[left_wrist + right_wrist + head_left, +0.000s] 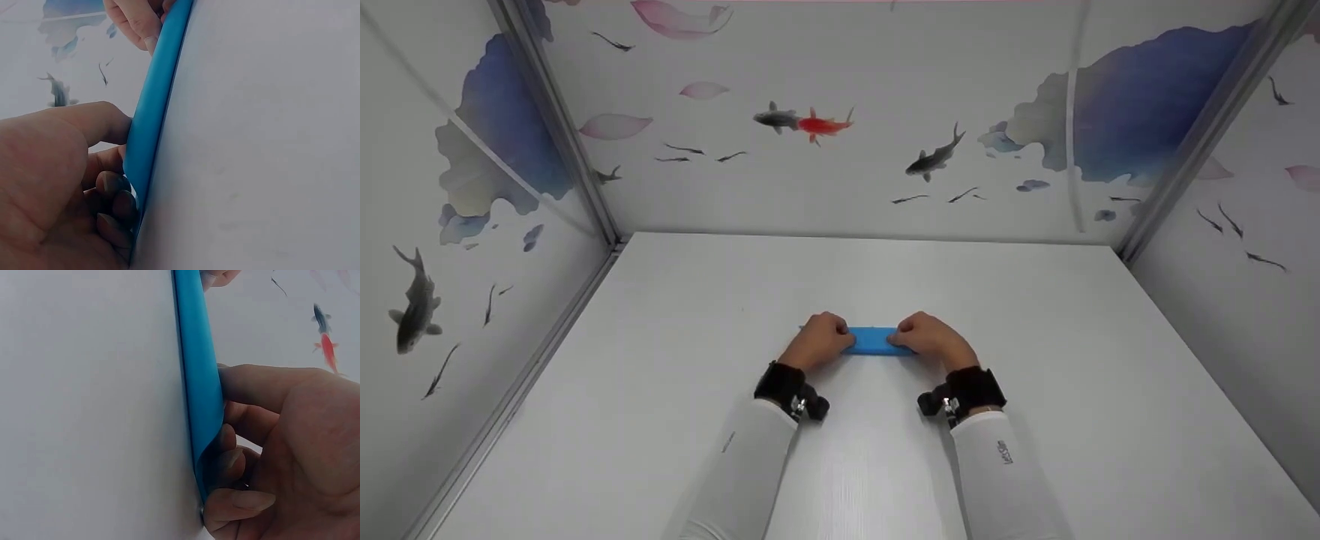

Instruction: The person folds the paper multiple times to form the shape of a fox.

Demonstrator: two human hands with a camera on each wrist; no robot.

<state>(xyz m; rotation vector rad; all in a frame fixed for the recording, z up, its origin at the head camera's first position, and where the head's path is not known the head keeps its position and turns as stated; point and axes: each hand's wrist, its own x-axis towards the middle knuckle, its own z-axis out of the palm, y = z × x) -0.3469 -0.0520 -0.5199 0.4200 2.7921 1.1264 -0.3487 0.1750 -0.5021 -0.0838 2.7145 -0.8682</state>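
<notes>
A smooth blue strip (pixel 872 341), apparently a thin sheet folded over, lies across the white table. My left hand (pixel 820 342) pinches its left end, thumb on the near face and curled fingers behind. At the other end, my right hand (pixel 936 342) grips it the same way. In the left wrist view the blue strip (pixel 151 107) curls up at its end beside the fingers. The right wrist view has the strip (pixel 199 354) with its lower edge along the tabletop and a curved corner near the fingertips. Both ends are partly hidden by the hands.
A white tabletop (pixel 697 300) spreads around both hands. White panels with painted fish and lotus leaves (pixel 840 180) stand at the back and sides, joined by grey metal posts (pixel 559 120). Each wrist wears a black strap (pixel 976 388) with a small camera.
</notes>
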